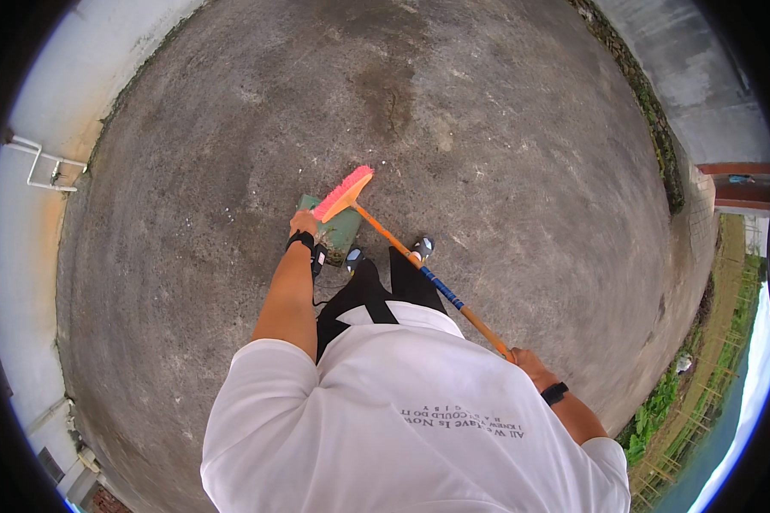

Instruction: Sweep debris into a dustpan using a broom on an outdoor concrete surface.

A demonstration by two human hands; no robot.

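Observation:
My left hand (304, 221) is closed on the upper edge or handle of a green dustpan (340, 232), which has some debris at its lower end. The broom head (342, 193), orange with pink bristles, lies over the dustpan's top, beside my left fingers. Its long orange handle (387, 235), with a blue wrapped section, slants down to the lower right, where my right hand (529, 366) grips it. My shoes (422, 249) show below the broom and dustpan, and a black device is strapped at my left wrist.
I stand on grey, stained concrete (522, 154) with small white bits. A white wall (30, 265) with pipes (51, 162) runs along the left. At the right are a grey wall (667, 60), a mossy edge, red steps or ledges (734, 186) and a green planted strip (659, 410).

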